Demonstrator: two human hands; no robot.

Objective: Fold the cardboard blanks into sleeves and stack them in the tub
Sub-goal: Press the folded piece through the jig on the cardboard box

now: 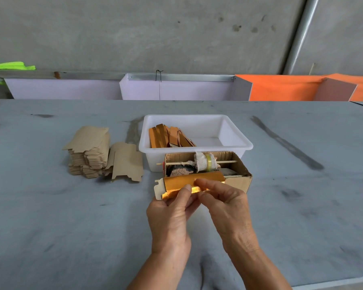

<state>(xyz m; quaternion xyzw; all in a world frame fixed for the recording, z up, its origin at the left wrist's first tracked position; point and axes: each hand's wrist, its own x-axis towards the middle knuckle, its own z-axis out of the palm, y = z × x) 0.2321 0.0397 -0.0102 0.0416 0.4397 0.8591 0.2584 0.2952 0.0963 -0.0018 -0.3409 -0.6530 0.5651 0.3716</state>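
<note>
Both hands hold one gold-faced cardboard blank [177, 182], curled into a half-folded sleeve, just in front of a small open carton. My left hand [170, 214] grips its lower left part with the thumb on top. My right hand [224, 204] pinches the upper flap near the middle. A stack of flat brown blanks [88, 151] lies at the left, with one loose blank [127, 162] leaning beside it. The white tub [235, 141] stands behind the carton and holds several folded gold sleeves [170, 137] in its left half.
The small brown carton [238, 181] in front of the tub holds a stick with a tape roll [208, 162] wrapped in cloth. Pale and orange panels [281, 88] line the grey table's far edge, below a concrete wall.
</note>
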